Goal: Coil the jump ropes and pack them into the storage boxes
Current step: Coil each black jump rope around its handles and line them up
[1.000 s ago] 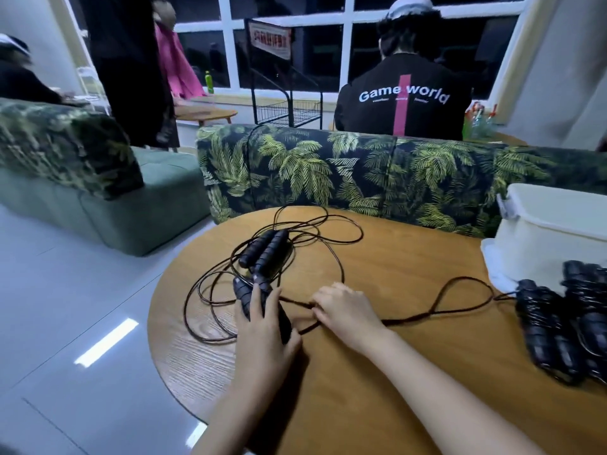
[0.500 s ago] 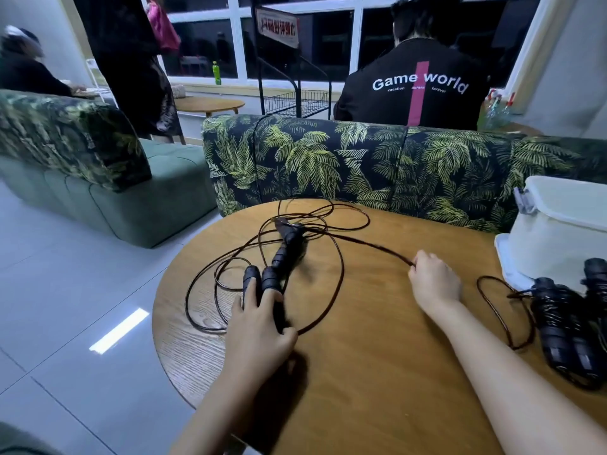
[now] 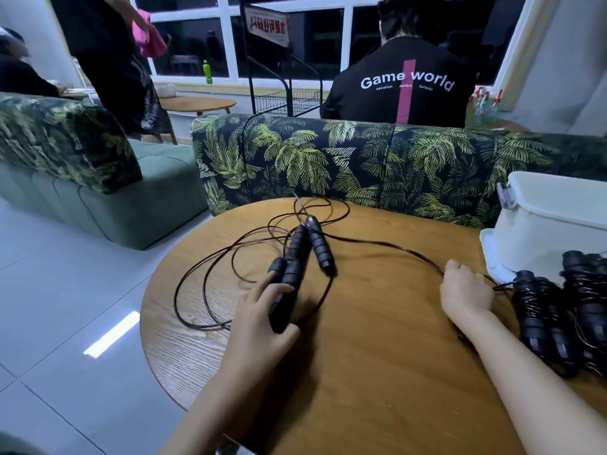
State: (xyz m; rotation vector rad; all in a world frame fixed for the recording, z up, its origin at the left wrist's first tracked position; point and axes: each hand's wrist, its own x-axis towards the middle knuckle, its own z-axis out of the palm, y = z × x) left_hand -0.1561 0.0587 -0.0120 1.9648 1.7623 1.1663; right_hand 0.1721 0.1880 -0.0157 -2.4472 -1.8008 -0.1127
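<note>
On the round wooden table (image 3: 377,372) lie black jump rope handles (image 3: 297,254) with thin dark cord (image 3: 210,277) looped loosely to their left and behind them. My left hand (image 3: 262,320) presses down on the near ends of two handles (image 3: 285,290). A third handle (image 3: 320,246) lies angled beside them. My right hand (image 3: 466,290) is closed on the cord, which stretches taut from the handles to it. Coiled black jump ropes (image 3: 565,310) lie at the table's right edge, in front of a white storage box (image 3: 542,231).
A palm-print sofa back (image 3: 361,159) stands right behind the table, with a person in a black shirt (image 3: 404,83) seated beyond it. A green sofa (image 3: 98,178) and another standing person (image 3: 108,60) are at the left. Tiled floor (image 3: 65,307) lies left of the table.
My right hand has pulled the cord from beside the left hand far to the right, next to the coiled ropes. The loose loops have shrunk and the far handles shifted. My left hand stayed on the handles.
</note>
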